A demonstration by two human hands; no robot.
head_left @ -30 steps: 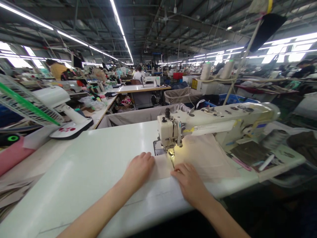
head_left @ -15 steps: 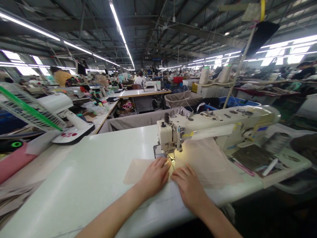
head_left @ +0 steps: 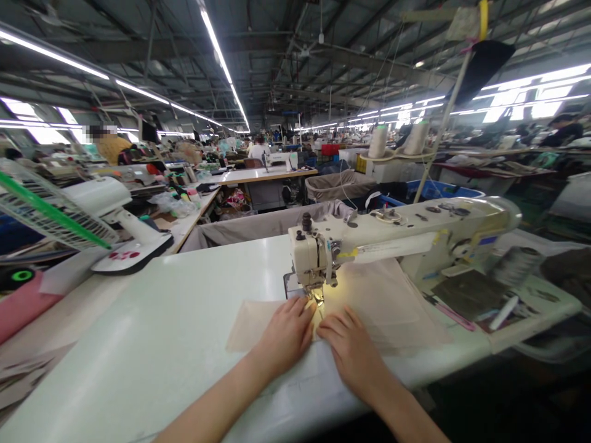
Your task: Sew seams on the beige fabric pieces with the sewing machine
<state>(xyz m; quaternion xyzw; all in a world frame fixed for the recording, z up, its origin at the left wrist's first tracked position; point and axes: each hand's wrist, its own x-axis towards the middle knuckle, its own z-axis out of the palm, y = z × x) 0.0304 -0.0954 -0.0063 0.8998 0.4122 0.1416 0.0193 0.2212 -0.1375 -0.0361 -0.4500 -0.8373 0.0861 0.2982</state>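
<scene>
Beige fabric (head_left: 383, 307) lies flat under the head of a white sewing machine (head_left: 314, 252), spreading to both sides of the needle. My left hand (head_left: 289, 326) is closed on the fabric just left of the lit presser foot (head_left: 317, 296), fingers held together. To the right of the foot, my right hand (head_left: 344, 332) has bent fingers closed on the fabric, close to the seam area. The fingertips of both hands are near each other in front of the needle. Exactly how the cloth layers lie beneath the fingers is hidden.
Pink-handled snips (head_left: 455, 315), a dark cloth piece (head_left: 471, 292) and a grey thread cone (head_left: 517, 264) sit right on the pale table (head_left: 152, 332). A white fan (head_left: 120, 227) stands left. Cloth-lined bins (head_left: 258, 224) are behind; thread cones (head_left: 377, 141) stand above.
The view has shifted slightly. The left part of the fabric appears a little nearer to me. Both hands keep nearly the same place and hold beside the presser foot.
</scene>
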